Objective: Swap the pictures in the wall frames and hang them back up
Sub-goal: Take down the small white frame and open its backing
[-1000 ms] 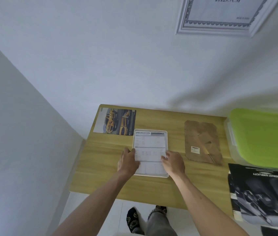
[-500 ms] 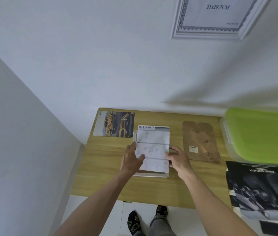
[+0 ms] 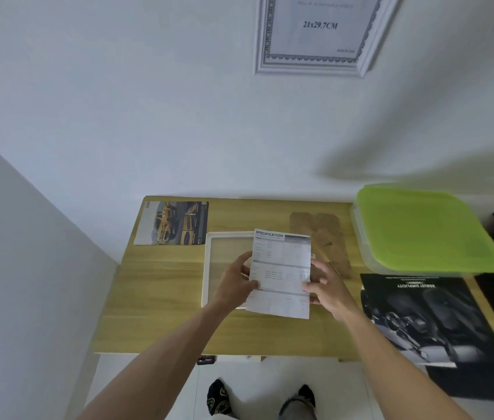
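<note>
Pinching the specification sheet (image 3: 282,268), left hand (image 3: 235,283) and right hand (image 3: 329,287), above emptied white frame (image 3: 209,268).

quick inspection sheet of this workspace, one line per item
surface: wooden table against a white wall, bare at its front left
job's things: specification sheet held above an empty white frame lying flat; car picture at back left; brown backing board right of the frame; second frame hanging on the wall
clutter: green-lidded box; black brochure
grippers: left hand and right hand pinch the sheet's side edges
cables: nothing seen
surroundings: pale floor, person's feet below the table
</note>
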